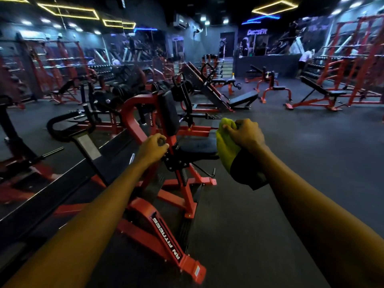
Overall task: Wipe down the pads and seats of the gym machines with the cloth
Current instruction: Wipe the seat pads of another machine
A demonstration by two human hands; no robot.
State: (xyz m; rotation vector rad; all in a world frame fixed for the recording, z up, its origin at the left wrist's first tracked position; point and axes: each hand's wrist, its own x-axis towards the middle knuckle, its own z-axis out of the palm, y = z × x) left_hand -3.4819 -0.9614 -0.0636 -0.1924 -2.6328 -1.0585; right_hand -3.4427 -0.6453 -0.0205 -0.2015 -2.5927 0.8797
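Yellow-green cloth (225,148) bunched in right hand (244,133), grip clenched; black seat (197,147) just left of it, nearer than left hand (152,147), fisted on frame (145,215).

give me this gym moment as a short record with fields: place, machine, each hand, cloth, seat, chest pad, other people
place: dim gym with red-framed machines on a dark floor
machine: red machine straight ahead, white lettering on its base
left hand: left hand closed on a part of the frame beside the seat
right hand: right hand gripping the cloth
cloth: yellow-green cloth, bunched, hanging at the seat's right edge
seat: black seat, cloth contact unclear
chest pad: black upright pad, untouched
other people: person in white far right by the dumbbell racks
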